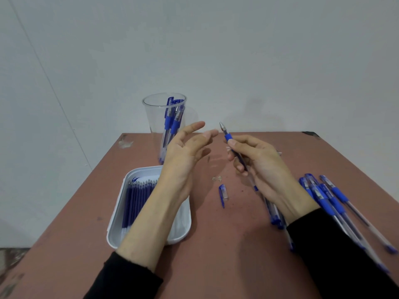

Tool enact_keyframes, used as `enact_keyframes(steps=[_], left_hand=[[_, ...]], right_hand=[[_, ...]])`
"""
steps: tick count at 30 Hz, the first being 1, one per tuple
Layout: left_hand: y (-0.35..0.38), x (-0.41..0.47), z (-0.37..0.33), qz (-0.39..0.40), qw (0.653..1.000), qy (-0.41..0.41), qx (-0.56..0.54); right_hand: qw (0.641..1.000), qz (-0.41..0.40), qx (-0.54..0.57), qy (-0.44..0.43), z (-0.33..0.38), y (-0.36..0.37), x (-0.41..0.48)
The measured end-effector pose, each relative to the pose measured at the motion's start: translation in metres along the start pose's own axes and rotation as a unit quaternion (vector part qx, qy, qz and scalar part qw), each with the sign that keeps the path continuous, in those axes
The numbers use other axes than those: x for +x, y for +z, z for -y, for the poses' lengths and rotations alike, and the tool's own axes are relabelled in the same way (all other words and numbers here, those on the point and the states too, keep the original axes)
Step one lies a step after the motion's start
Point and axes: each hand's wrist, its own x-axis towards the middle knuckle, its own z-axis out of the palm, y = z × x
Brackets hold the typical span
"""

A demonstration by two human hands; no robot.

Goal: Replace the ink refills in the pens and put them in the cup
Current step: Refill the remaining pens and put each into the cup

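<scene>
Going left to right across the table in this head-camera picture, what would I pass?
From the left: white tray of refills → loose pen cap → right hand gripping a pen → heap of pens. The cup and the left hand overlap the tray, so they are left out.

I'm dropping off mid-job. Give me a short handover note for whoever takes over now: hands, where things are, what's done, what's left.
Left hand: open, empty, raised over the tray of refills.
Right hand: grips an uncapped pen, tip up.
A loose cap lies on the table.
Done: a few pens stand in the cup.
Left: cap and cup this pen, then probably the pile of pens on the right.
</scene>
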Motion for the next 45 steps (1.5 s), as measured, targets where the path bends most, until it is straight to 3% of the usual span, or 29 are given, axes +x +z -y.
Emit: enact_keyframes(steps=[6, 13, 19, 23, 30, 33, 37, 40, 45], left_hand=[[0.001, -0.001, 0.002, 0.033, 0.999, 0.013, 0.026], [0.000, 0.000, 0.002, -0.025, 0.997, 0.037, 0.067], [0.002, 0.000, 0.004, -0.044, 0.995, 0.031, 0.089], [0.001, 0.001, 0.002, -0.082, 0.994, 0.023, 0.072], [-0.005, 0.001, 0.000, -0.102, 0.989, 0.045, 0.095], [-0.008, 0.005, 0.006, -0.071, 0.953, 0.090, 0.281], [-0.007, 0.005, 0.020, 0.016, 0.824, 0.080, 0.560], [-0.006, 0.000, 0.024, 0.055, 0.773, 0.050, 0.630], [-0.007, -0.002, 0.023, 0.076, 0.754, 0.041, 0.651]], right_hand=[[0.999, 0.033, -0.042, 0.001, 0.000, 0.001, -0.002], [0.987, -0.008, -0.143, -0.076, -0.002, 0.004, -0.003], [0.944, -0.052, -0.253, -0.204, -0.010, 0.005, -0.002], [0.886, -0.094, -0.363, -0.273, -0.013, 0.006, -0.001], [0.867, -0.166, -0.393, -0.257, -0.013, -0.003, 0.004], [0.882, -0.196, -0.369, -0.218, -0.011, -0.008, 0.006], [0.888, -0.206, -0.361, -0.197, -0.009, -0.010, 0.007], [0.888, -0.208, -0.363, -0.192, -0.010, -0.010, 0.007], [0.888, -0.204, -0.364, -0.192, -0.011, -0.009, 0.007]])
